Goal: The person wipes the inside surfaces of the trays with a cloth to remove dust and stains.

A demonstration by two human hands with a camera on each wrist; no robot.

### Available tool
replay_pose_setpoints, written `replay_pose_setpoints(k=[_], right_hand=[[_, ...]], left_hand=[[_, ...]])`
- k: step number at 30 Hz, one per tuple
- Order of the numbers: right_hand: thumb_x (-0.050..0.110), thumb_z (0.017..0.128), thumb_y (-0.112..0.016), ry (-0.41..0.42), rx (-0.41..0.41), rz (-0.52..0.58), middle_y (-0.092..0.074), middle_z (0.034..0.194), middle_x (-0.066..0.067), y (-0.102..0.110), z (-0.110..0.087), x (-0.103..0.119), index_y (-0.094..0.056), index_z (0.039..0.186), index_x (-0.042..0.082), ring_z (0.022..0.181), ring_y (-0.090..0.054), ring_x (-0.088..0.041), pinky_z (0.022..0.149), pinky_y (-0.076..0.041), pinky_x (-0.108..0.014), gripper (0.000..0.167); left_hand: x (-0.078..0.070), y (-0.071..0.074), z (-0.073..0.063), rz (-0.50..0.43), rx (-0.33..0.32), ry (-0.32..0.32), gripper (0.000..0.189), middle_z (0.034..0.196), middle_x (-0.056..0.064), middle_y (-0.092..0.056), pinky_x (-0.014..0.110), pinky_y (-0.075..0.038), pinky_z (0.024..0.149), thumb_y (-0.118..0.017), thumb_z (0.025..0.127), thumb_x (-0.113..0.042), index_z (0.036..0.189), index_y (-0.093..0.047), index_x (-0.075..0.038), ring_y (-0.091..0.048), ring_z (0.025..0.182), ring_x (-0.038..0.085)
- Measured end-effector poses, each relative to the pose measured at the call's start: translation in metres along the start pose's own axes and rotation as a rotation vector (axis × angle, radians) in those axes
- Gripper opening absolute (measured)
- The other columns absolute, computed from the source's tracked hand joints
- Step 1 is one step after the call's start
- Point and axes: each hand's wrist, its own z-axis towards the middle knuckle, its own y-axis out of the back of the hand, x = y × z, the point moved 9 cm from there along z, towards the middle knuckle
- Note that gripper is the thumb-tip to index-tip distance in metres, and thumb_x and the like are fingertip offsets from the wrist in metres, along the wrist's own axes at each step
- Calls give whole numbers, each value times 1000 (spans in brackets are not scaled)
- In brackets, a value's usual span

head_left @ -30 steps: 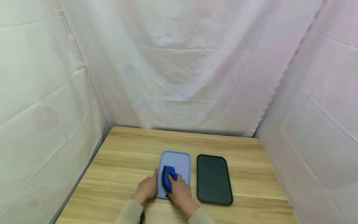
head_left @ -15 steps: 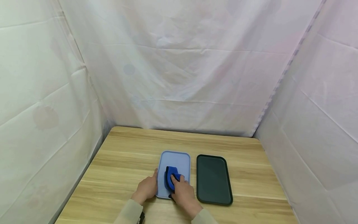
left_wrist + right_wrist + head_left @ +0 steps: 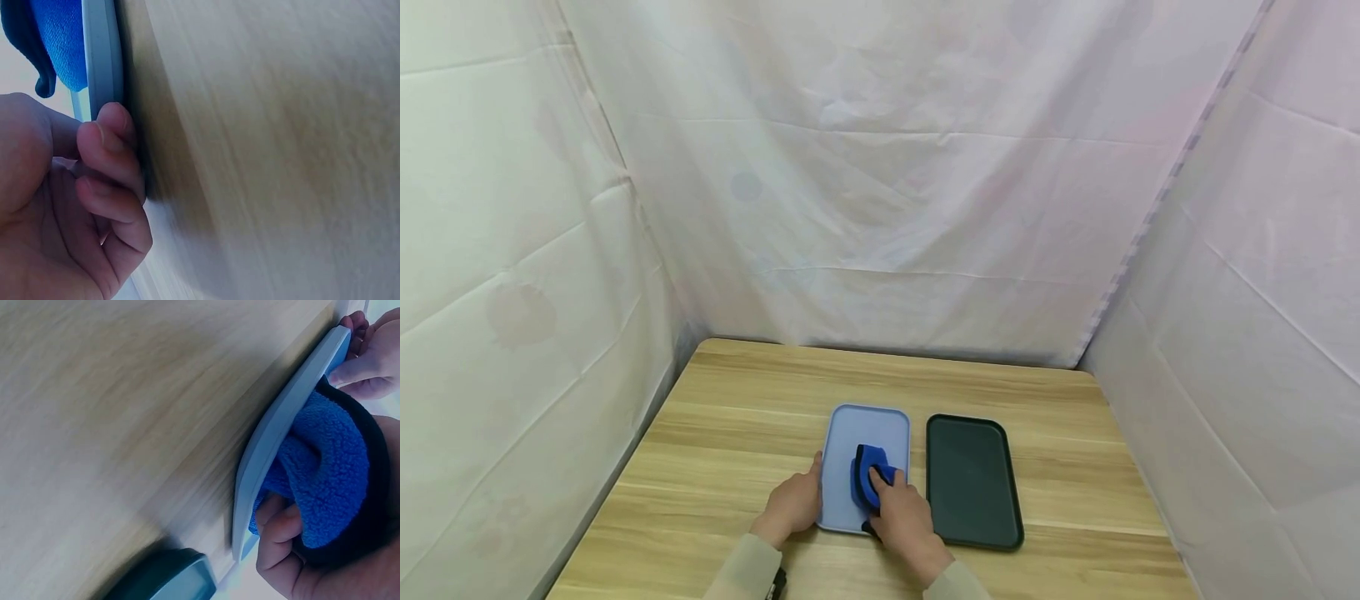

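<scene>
A light blue tray [image 3: 867,425] lies lengthwise on the table. At its near left edge my left hand [image 3: 795,502] grips the rim; the left wrist view shows curled fingers [image 3: 109,150] against the tray's outer wall. My right hand [image 3: 904,518] grips a bunched blue cloth [image 3: 867,475] with black edging, over the near right part of the tray. In the right wrist view the plush cloth [image 3: 334,469] is folded over, with fingertips tucked into it and its lower part against the tray floor.
A dark green tray [image 3: 973,483] lies just right of the light blue one, close beside my right hand. The wood-grain table [image 3: 752,392] ends at the back near a white curtain [image 3: 880,208]; further curtains hang left and right.
My right hand has slid the cloth rightward across the light blue tray, from its left side towards its right edge. The left hand stays at the left rim.
</scene>
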Motion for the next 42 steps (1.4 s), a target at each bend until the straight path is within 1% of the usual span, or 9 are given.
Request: replay_pose_setpoints(k=[4, 10, 16, 21, 26, 30, 35, 42], right_hand=[[31, 82, -88, -9, -18, 13, -60, 129, -24, 1, 0, -4, -58, 149, 24, 93, -67, -36, 67, -57, -51, 74], [30, 83, -87, -20, -18, 23, -59, 126, -24, 2, 2, -6, -57, 150, 23, 87, -66, -34, 64, -55, -50, 74], [29, 83, -87, -32, -26, 40, -59, 127, -24, 4, 6, -7, -58, 150, 22, 90, -66, -35, 66, -56, -51, 73], [27, 83, -87, -32, -41, 48, -59, 127, -25, 6, 11, -8, -59, 149, 21, 92, -66, -37, 68, -57, -52, 72], [26, 84, -86, -37, -48, 50, -59, 127, -25, 8, 17, -10, -58, 149, 21, 89, -65, -36, 66, -56, -51, 71], [25, 84, -86, -50, -47, 64, -58, 129, -25, 9, 22, -13, -58, 149, 22, 91, -65, -37, 66, -55, -52, 70], [24, 85, -85, -65, -37, 73, -57, 132, -26, 9, 28, -14, -58, 149, 23, 97, -65, -39, 70, -56, -53, 70], [24, 85, -85, -87, -33, 94, -56, 134, -25, 10, 41, -19, -58, 150, 24, 102, -65, -38, 75, -57, -55, 70]], left_hand=[[1, -1, 0, -4, 10, 2, 56, 67, 8, -60, 36, -43, 49, -49, 106, -15, 158, -36, 3, -51, 54, 18], [1, -1, -2, -29, 27, 7, 57, 66, 7, -58, 35, -43, 50, -47, 107, -15, 159, -34, 3, -51, 54, 18], [1, 1, -2, -31, 15, -3, 57, 69, 9, -61, 36, -43, 51, -49, 107, -16, 159, -34, 3, -52, 56, 18], [-1, 1, -3, -36, 12, -18, 58, 63, 5, -56, 33, -40, 48, -49, 107, -15, 159, -33, 4, -49, 52, 16], [-2, 0, -3, -39, 14, -22, 58, 60, 3, -53, 32, -38, 47, -49, 107, -14, 159, -33, 4, -47, 49, 16], [-2, 1, -4, -32, 20, -16, 58, 60, 3, -54, 32, -39, 48, -49, 107, -15, 159, -33, 4, -48, 50, 16], [-3, 2, -4, -30, 24, -14, 58, 59, 3, -52, 32, -38, 46, -49, 107, -14, 159, -33, 5, -47, 49, 16], [-4, 3, -4, -36, 27, -13, 58, 60, 3, -53, 31, -38, 47, -49, 107, -14, 159, -32, 5, -48, 49, 16]])
